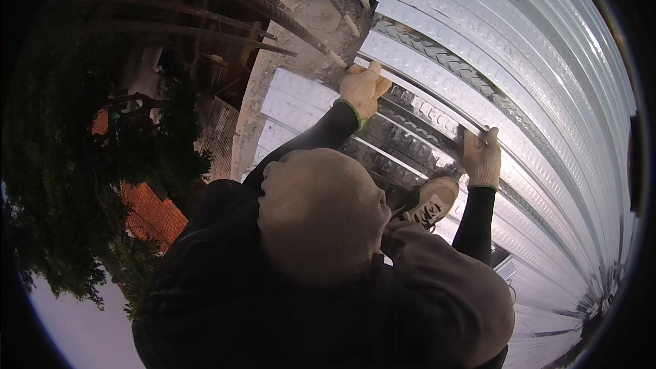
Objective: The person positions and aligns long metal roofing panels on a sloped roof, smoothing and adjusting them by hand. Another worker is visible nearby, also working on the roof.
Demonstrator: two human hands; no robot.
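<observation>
Both my hands wear pale knitted work gloves and lie along the edge of a shiny ribbed metal decking sheet (427,99). My left hand (362,92) is at the sheet's end beside the concrete, its fingers bent over the raised rib. Farther along the same rib, my right hand (482,157) has its fingers hooked on the edge. The undersides of both hands are hidden. Between my arms a dark, wet-looking strip of decking (400,147) shows. My light-coloured laced shoe (434,203) stands on it.
Rusty steel bars (294,24) rise from a concrete ledge (321,17) at the upper left. Beyond the ledge is a drop, with trees (61,164) and an orange tiled roof (152,215) below. More ribbed decking (547,82) stretches to the right.
</observation>
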